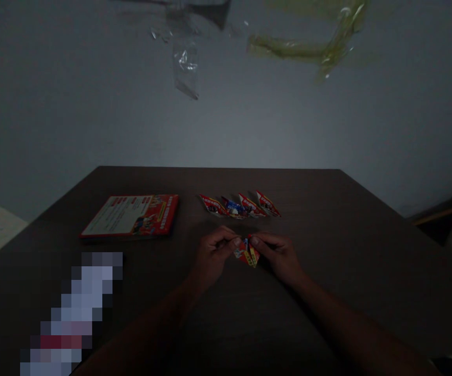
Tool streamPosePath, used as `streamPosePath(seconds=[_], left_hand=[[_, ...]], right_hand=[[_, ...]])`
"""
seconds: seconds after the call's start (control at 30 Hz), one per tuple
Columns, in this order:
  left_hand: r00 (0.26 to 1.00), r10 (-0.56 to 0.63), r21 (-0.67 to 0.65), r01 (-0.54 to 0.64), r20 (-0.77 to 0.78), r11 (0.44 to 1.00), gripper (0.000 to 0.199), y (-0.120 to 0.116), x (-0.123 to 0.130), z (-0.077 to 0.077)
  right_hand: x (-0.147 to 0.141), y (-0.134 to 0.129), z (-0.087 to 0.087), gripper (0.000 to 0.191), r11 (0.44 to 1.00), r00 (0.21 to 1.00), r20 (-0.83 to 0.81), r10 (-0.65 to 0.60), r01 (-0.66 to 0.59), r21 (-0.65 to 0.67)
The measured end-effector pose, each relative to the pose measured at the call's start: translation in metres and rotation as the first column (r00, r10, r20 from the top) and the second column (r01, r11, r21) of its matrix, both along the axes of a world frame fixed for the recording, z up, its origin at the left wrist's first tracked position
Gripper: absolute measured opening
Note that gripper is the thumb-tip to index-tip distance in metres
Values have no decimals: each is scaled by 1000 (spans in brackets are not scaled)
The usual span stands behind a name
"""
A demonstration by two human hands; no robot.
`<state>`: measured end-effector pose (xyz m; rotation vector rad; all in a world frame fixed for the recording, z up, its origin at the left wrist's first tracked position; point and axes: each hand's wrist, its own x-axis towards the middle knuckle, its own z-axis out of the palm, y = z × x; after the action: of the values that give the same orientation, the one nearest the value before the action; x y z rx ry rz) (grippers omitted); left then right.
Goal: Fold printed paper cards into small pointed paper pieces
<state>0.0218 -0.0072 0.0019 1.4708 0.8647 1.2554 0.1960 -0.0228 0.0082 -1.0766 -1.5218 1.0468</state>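
Red folded paper (242,254), pinched by left hand (215,251) and right hand (278,254), seems light, easily creased; edges suit gripping.

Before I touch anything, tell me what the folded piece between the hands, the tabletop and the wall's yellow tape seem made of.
Folded piece: probably printed paper or thin card, from its creased edges; finish unclear.
Tabletop: perhaps matte wood or wood-look laminate, from its faint streaks.
Yellow tape: likely glossy plastic film, wrinkled with bright glints.
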Motion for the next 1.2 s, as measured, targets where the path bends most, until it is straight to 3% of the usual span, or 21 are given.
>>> streamPosePath(seconds=[0.5, 0.67, 0.87, 1.07, 1.2], left_hand=[[996, 86, -42, -85, 37, 996, 17, 4, -4, 1], [999, 25, 14, -24, -47, 1000, 16, 2, -3, 0], [991, -101, 17, 103, -83, 995, 17, 0, 0, 0], [993, -38, 38, 42, -110, 998, 17, 0, -1, 3], [995, 41, 38, -38, -90, 999, 16, 2, -3, 2]], right_hand=[[8, 7, -7, 21, 973, 973, -7, -232, 232, -12], [6, 3, -7, 22, 992, 992, -2, -125, 125, 22], [2, 1, -2, 17, 995, 987, 158, 9, -24, 94], [2, 1, -1, 17, 995, 994, 106, 2, -13, 100], [3, 1, -2, 18, 996, 996, 42, -85, 83, 37]])
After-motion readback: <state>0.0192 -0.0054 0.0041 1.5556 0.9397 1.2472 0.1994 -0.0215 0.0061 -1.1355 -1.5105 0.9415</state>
